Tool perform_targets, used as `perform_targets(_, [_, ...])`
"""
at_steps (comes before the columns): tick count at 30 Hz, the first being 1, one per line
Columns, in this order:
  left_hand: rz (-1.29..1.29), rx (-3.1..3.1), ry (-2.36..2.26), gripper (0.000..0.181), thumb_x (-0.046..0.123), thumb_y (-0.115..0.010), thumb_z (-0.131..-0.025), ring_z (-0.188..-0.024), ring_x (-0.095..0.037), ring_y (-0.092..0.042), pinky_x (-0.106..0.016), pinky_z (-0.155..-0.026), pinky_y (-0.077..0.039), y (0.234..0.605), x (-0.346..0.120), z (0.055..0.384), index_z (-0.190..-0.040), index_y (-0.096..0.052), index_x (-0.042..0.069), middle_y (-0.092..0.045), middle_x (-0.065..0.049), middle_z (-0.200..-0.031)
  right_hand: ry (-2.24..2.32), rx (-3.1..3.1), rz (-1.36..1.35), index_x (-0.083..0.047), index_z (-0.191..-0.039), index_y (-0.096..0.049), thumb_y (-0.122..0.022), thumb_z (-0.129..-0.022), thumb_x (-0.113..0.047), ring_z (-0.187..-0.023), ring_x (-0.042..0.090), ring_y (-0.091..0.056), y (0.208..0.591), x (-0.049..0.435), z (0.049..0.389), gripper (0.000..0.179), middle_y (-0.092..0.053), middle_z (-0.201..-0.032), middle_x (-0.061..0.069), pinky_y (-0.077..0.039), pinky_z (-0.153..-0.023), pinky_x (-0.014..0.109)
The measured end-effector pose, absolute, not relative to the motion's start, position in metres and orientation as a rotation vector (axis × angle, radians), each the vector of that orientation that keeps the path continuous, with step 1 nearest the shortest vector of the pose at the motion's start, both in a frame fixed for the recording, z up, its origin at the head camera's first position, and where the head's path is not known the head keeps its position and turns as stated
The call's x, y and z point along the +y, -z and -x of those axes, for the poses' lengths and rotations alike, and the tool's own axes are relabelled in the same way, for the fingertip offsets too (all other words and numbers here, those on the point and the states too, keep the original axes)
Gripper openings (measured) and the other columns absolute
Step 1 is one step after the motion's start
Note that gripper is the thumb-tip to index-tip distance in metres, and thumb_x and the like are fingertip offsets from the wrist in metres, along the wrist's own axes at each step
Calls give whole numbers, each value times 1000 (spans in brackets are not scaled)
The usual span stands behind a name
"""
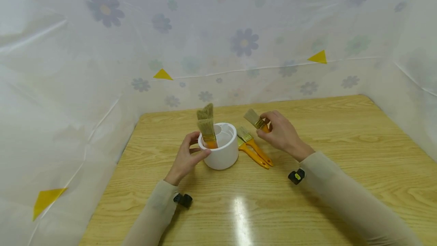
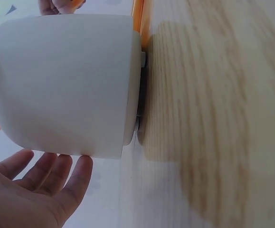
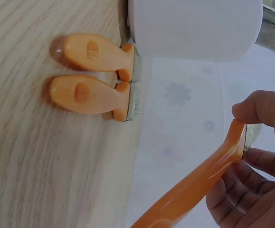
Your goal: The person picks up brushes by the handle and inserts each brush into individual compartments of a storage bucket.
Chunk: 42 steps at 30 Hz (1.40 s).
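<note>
A round white pot [image 1: 221, 158] with inner compartments stands on the table. Two paintbrushes [image 1: 206, 126] are in it, bristles up, handles mostly hidden by its wall. My left hand [image 1: 184, 156] grips the pot's left side, thumb at the near rim; in the left wrist view its fingers [image 2: 82, 173] are curved against the white wall. To the right of the pot, my right hand [image 1: 281, 132] pinches another paintbrush [image 1: 253, 118] near its metal band, bristles up and to the left. Its orange handle [image 3: 189, 190] points down in the right wrist view.
Two more orange-handled paintbrushes [image 1: 254, 151] lie side by side on the wooden table [image 1: 273, 208], right beside the pot. White flowered sheeting [image 1: 218, 56] with yellow triangles surrounds the table at the back and sides.
</note>
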<state>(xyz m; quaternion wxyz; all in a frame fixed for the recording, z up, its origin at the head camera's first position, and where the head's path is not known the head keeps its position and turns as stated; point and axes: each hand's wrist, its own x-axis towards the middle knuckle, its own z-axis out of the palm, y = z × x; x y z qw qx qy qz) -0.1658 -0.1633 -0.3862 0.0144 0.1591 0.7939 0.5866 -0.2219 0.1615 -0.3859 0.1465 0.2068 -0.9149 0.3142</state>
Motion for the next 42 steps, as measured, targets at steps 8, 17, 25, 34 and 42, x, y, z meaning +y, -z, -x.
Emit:
perform_targets(8, [-476, 2465, -1845, 61, 13, -70, -87, -123, -36, -41, -57, -100, -39, 385, -162, 166, -137, -38, -2, -43, -21, -133, -966, -2601, -600, -3, -122, -58, -70, -85, -25, -76, 26, -55, 381, 157, 221, 45, -56, -100, 9, -45, -62, 34])
perform_targets(17, [-455, 2466, -1837, 63, 14, -69, -88, -125, -37, -40, -57, -102, -37, 385, -162, 166, -139, -36, -2, -41, -21, -136, -1013, -2579, -595, -3, -123, -57, -71, -85, -25, -75, 23, -54, 376, 154, 217, 46, -55, -100, 8, -45, -62, 34])
perform_targets(25, [-451, 2481, -1828, 64, 15, -69, -88, -125, -36, -40, -56, -102, -38, 385, -162, 166, -140, -36, -2, -40, -21, -137, -1073, -2534, -589, -5, -121, -57, -74, -83, -23, -73, 19, -52, 373, 148, 213, 45, -55, -99, 7, -46, -61, 33])
perform_targets(34, [-474, 2480, -1831, 65, 15, -69, -88, -125, -35, -40, -56, -101, -38, 386, -161, 165, -141, -34, -1, -40, -20, -137, -1139, -2472, -585, -5, -118, -57, -75, -81, -21, -72, 19, -52, 371, 142, 209, 43, -55, -96, 6, -47, -60, 33])
perform_targets(42, [-516, 2505, -1823, 65, 14, -71, -85, -125, -37, -40, -57, -100, -39, 386, -160, 165, -137, -36, -2, -42, -21, -134, -1154, -2447, -601, -6, -119, -57, -74, -82, -19, -72, 18, -53, 369, 137, 205, 43, -55, -97, 6, -49, -61, 33])
